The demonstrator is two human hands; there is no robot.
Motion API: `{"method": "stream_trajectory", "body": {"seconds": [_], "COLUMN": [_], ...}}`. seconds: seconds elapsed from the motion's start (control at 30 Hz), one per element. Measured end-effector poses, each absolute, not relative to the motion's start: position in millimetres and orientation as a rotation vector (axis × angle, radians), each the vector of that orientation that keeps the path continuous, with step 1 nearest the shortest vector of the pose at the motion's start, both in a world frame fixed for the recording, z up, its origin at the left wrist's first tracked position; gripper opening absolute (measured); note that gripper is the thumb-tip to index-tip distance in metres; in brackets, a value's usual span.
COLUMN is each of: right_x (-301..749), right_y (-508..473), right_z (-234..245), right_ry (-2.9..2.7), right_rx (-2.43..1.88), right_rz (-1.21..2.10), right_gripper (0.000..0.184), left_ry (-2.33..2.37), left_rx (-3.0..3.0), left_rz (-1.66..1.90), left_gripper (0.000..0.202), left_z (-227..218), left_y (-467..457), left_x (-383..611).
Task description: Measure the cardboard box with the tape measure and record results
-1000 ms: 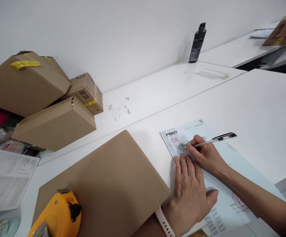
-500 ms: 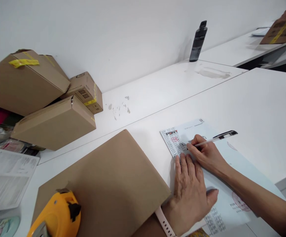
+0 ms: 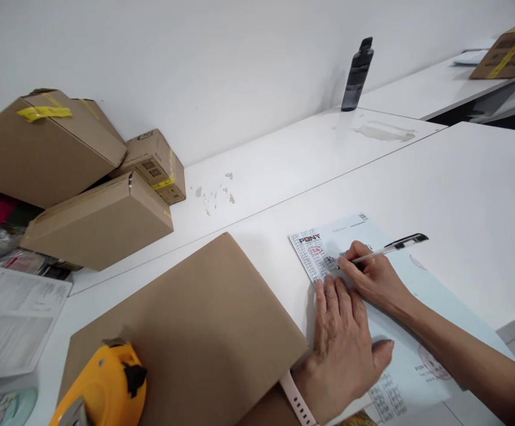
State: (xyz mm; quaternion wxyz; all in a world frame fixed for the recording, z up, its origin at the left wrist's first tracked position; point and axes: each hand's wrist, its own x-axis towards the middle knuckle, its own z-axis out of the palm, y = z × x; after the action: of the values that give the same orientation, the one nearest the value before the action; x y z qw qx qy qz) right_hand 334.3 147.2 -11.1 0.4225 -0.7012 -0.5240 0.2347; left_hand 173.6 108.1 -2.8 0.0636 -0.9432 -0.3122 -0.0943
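Observation:
A pale blue printed form [image 3: 435, 307] lies on the white table [image 3: 462, 189] in front of me. My right hand [image 3: 373, 278] is closed round a clear pen with a black cap [image 3: 390, 247], its tip on the form near the top. My left hand [image 3: 341, 349] lies flat on the form with fingers stretched out, a pale watch strap on its wrist. A flat brown cardboard box [image 3: 195, 337] lies just left of the form, with a yellow tape measure [image 3: 102, 387] on its near corner.
Several brown cardboard boxes [image 3: 93, 219] are piled at the back left against the wall. Printed papers [image 3: 9, 319] lie at the left edge. A dark bottle [image 3: 357, 74] stands at the back. Another taped box [image 3: 506, 53] sits on the far right table.
My hands and the pen have barely moved. At the far right, the taped box that another person's hand held now rests on the far table, with no hand in view.

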Motion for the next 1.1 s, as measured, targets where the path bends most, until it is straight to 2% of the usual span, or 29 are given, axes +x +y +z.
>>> {"method": "stream_trajectory", "body": {"seconds": [1.1], "right_x": [334.5], "right_y": [146.7], "right_z": [-11.0], "right_ry": [-1.316], "right_rx": [-1.804], "right_rz": [0.56], "right_gripper": [0.023], "left_ry": [-0.947], "left_rx": [-2.863], "left_rz": [-0.305], "left_gripper": [0.077], "left_z": [-4.5], "left_y": [109.3], "left_x": [174.9]}}
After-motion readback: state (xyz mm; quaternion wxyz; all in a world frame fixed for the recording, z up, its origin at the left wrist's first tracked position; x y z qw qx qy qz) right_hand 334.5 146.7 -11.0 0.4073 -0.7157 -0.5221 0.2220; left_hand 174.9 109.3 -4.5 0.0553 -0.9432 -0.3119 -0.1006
